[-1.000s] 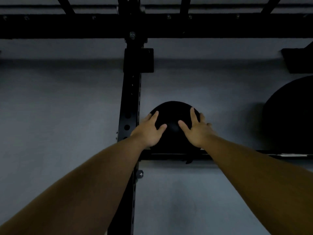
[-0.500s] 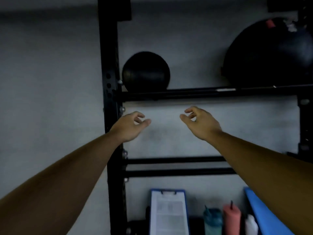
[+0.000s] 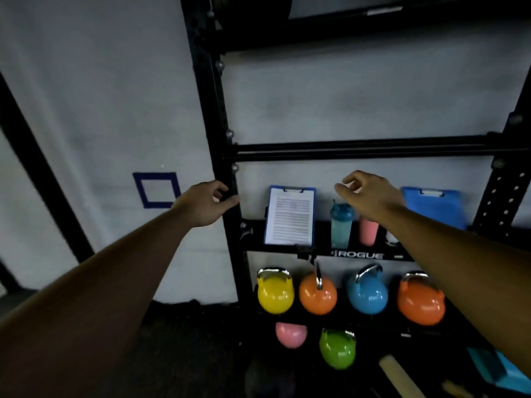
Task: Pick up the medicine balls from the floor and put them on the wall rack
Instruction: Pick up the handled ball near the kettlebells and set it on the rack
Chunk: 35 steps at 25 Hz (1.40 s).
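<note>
Head cam: ball [image 3: 250,7] far above empty hands [image 3: 202,203].

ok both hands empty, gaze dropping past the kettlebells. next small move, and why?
Probably keep lowering both hands toward the dark round shape at the bottom edge, likely a medicine ball though too dim to confirm. Left hand and right hand are open and hold nothing.

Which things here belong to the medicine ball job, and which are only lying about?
Job: wall rack; left hand and right hand, both empty.

Lying about: clipboard, blue bottle, pink bottle, six kettlebells, e.g. yellow kettlebell.
</note>
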Each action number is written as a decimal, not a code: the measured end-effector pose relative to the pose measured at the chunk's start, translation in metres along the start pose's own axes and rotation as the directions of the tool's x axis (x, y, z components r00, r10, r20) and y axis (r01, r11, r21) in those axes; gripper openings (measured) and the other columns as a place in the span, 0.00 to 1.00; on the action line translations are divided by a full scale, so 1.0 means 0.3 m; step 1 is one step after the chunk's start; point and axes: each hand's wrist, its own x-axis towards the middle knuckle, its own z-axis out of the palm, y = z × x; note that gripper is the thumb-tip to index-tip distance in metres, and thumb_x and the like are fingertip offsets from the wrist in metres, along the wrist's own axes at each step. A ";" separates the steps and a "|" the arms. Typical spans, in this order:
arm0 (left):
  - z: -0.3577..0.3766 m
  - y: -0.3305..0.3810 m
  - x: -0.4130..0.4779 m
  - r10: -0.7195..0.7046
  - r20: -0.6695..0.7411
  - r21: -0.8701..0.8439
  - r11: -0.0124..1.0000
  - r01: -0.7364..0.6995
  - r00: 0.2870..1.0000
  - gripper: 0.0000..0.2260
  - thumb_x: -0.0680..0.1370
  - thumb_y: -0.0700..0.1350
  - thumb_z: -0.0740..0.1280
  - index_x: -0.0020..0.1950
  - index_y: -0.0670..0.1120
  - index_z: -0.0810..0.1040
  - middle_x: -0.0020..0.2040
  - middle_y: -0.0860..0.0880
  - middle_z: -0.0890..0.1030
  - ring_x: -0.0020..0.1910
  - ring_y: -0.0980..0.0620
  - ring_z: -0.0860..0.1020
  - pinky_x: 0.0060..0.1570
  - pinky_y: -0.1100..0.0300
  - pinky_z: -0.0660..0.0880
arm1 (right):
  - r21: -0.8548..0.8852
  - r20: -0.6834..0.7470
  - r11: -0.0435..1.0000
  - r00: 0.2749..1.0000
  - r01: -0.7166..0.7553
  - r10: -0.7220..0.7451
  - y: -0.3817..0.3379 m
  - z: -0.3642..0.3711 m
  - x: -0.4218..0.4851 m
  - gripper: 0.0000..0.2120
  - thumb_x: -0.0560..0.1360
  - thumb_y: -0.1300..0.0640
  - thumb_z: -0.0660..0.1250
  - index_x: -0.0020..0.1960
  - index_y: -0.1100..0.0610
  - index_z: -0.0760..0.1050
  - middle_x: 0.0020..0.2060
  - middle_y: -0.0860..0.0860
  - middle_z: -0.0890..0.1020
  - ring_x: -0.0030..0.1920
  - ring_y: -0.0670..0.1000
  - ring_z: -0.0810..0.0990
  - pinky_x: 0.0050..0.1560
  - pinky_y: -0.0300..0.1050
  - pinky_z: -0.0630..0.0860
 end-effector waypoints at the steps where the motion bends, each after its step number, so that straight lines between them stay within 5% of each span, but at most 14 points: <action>1: 0.015 0.000 -0.047 0.008 0.009 -0.012 1.000 -0.008 1.000 0.26 0.77 0.69 0.67 0.68 0.54 0.79 0.65 0.52 0.83 0.54 0.52 0.79 0.53 0.55 0.73 | 0.014 0.021 1.000 1.000 -0.018 0.018 0.016 0.011 -0.056 0.19 0.75 0.31 0.63 0.56 0.42 0.77 0.55 0.44 0.84 0.55 0.53 0.81 0.57 0.52 0.78; 14: 0.233 -0.181 -0.515 0.049 0.264 -0.105 0.994 -0.022 0.963 0.27 0.78 0.67 0.69 0.71 0.52 0.78 0.67 0.49 0.82 0.63 0.46 0.80 0.57 0.54 0.74 | 0.039 0.144 0.979 0.970 -0.202 0.194 -0.071 0.276 -0.654 0.19 0.74 0.33 0.65 0.56 0.46 0.79 0.52 0.46 0.86 0.51 0.55 0.84 0.54 0.53 0.80; 19: 0.252 -0.307 -0.642 0.047 0.287 -0.116 0.993 -0.014 0.957 0.27 0.76 0.68 0.70 0.68 0.52 0.80 0.64 0.49 0.84 0.62 0.46 0.81 0.55 0.56 0.72 | 0.039 0.214 0.974 0.954 -0.224 0.211 -0.151 0.413 -0.845 0.16 0.75 0.36 0.67 0.54 0.45 0.79 0.53 0.48 0.85 0.57 0.55 0.82 0.58 0.52 0.78; 23: 0.330 -0.380 -0.737 0.047 0.326 -0.112 0.994 -0.011 0.944 0.27 0.76 0.69 0.70 0.68 0.54 0.79 0.65 0.49 0.83 0.63 0.46 0.81 0.59 0.53 0.76 | 0.021 0.276 0.965 0.930 -0.261 0.245 -0.166 0.513 -0.984 0.24 0.71 0.31 0.63 0.59 0.44 0.79 0.54 0.46 0.85 0.57 0.54 0.82 0.58 0.53 0.78; 35: 0.659 -0.378 -0.567 0.018 0.443 -0.043 0.999 0.001 0.896 0.29 0.77 0.69 0.68 0.72 0.54 0.77 0.72 0.48 0.78 0.69 0.46 0.77 0.62 0.52 0.73 | 0.038 0.396 0.974 0.898 -0.223 0.191 0.049 0.794 -0.830 0.23 0.74 0.32 0.64 0.60 0.45 0.78 0.51 0.45 0.84 0.54 0.53 0.82 0.51 0.50 0.78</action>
